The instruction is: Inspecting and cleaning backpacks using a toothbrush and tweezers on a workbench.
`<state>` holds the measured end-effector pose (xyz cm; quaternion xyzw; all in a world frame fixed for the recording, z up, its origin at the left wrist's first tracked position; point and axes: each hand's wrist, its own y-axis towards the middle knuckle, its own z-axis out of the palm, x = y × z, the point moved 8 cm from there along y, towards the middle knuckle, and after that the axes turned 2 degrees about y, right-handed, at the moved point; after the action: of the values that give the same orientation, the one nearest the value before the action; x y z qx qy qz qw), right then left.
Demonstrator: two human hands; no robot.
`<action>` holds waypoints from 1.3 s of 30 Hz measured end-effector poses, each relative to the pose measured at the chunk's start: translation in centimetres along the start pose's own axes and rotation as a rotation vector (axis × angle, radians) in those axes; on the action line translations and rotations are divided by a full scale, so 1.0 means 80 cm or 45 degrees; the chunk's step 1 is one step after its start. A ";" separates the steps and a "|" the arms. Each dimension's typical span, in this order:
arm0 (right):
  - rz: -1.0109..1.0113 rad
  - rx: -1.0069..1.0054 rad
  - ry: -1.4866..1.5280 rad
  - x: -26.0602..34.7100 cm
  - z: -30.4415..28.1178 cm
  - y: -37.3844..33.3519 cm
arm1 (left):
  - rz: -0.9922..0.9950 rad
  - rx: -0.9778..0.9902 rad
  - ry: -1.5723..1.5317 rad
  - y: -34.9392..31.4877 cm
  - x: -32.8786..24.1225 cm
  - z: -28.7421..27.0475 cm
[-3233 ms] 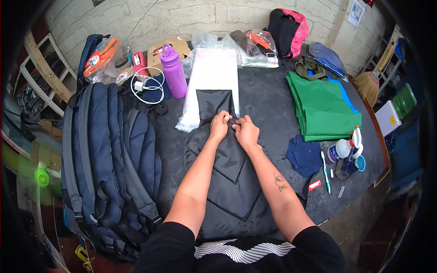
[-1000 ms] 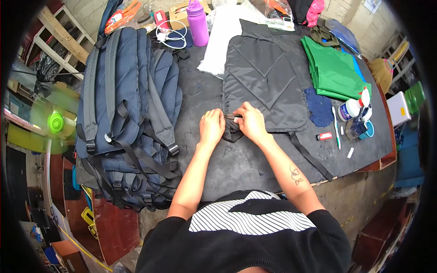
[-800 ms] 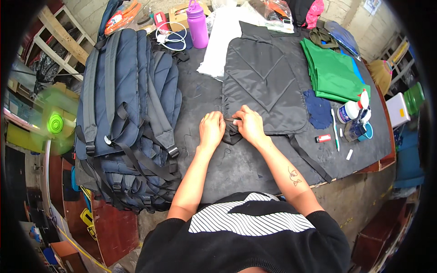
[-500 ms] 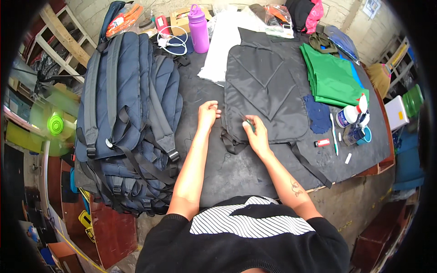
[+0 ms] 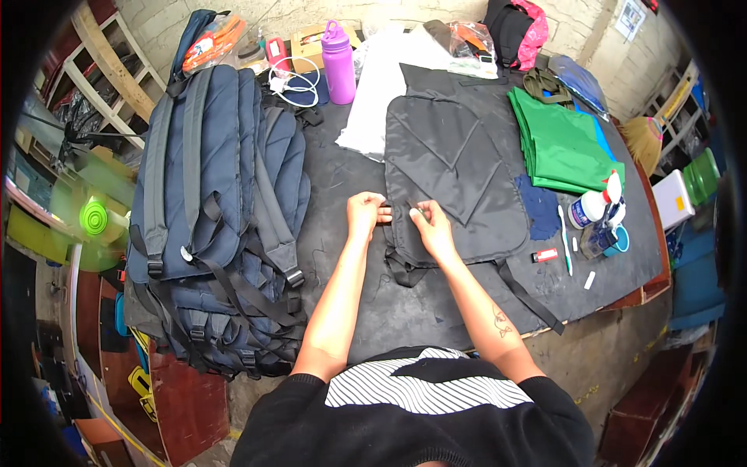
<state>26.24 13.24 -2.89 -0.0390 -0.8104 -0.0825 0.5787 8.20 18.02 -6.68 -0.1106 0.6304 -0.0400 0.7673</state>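
Note:
A black padded backpack panel (image 5: 443, 171) with V-shaped stitching lies flat before me, straps at its lower corners. My left hand (image 5: 367, 215) is closed at the panel's left edge, its fingertips pinching the border there. Over the panel's lower left part, my right hand (image 5: 430, 228) is closed around a small tool that looks like thread snips, mostly hidden by the fingers. A black strap (image 5: 405, 271) hangs loose just below the two hands. Another strap (image 5: 533, 300) runs from the lower right corner to the table's front edge.
Navy backpacks (image 5: 202, 179) are piled at the left. A purple bottle (image 5: 338, 66), white sheet material (image 5: 373, 101) and bags line the back. Green fabric (image 5: 560, 148), a spray bottle (image 5: 595, 204), a blue cup (image 5: 617, 240), a toothbrush (image 5: 566, 241) and a red lighter (image 5: 545, 255) lie right.
My left hand has moved right, up to the panel's edge. The right hand has come slightly closer to it, and the snips are now more hidden. The whole view has shifted a little.

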 end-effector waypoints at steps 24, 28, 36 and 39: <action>-0.354 -0.199 -0.241 0.054 0.004 -0.006 | -0.027 -0.017 -0.123 -0.014 -0.023 0.004; 0.513 0.222 0.701 0.005 0.041 -0.019 | -0.045 0.140 0.002 -0.006 -0.012 0.003; -0.373 -0.094 -0.573 0.082 0.006 -0.015 | 0.326 -0.101 0.297 -0.033 -0.062 0.014; -0.480 -0.092 -0.656 0.086 0.013 -0.013 | 0.362 -0.077 0.397 -0.036 -0.069 0.018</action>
<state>22.90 12.21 3.19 0.0718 -0.9198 -0.2044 0.3271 8.71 16.52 -0.47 -0.0361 0.7517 0.0708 0.6547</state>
